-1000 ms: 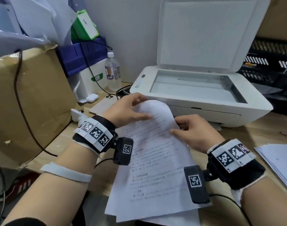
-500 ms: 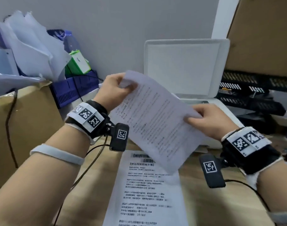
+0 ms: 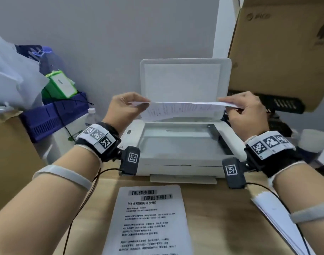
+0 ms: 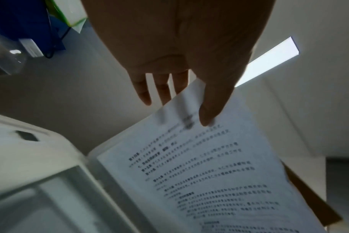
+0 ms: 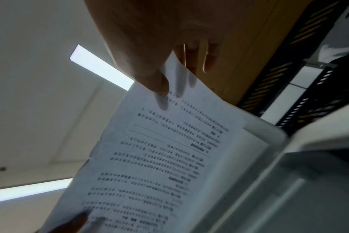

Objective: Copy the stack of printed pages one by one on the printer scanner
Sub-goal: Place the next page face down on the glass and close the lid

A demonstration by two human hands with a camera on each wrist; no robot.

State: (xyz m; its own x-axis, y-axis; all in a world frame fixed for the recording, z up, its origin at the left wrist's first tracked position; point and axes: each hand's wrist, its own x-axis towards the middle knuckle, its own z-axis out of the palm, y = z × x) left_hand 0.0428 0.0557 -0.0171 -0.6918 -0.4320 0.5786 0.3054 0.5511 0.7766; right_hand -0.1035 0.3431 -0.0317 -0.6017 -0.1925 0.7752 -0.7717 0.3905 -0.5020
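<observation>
You hold one printed page (image 3: 183, 110) stretched between both hands above the open scanner glass (image 3: 177, 138), printed side down, which I judge is so it can drop flat onto the glass for copying. Your left hand (image 3: 123, 109) pinches the left edge: the left wrist view shows the thumb under the sheet and the fingers (image 4: 163, 88) behind it. Your right hand (image 3: 249, 111) pinches the right edge the same way, thumb on the text side. Holding both short edges taut keeps the sheet from sagging or folding as it goes down. The printer lid (image 3: 185, 80) stands upright behind the page, out of the way. The remaining stack of pages (image 3: 148, 219) lies on the table (image 3: 222, 218) in front of the printer, near enough for the next sheet.

The stack's lower end is cut off, so its thickness is unclear. More paper (image 3: 279, 221) at your right forearm is partly hidden. Both wrist views are blurred.
</observation>
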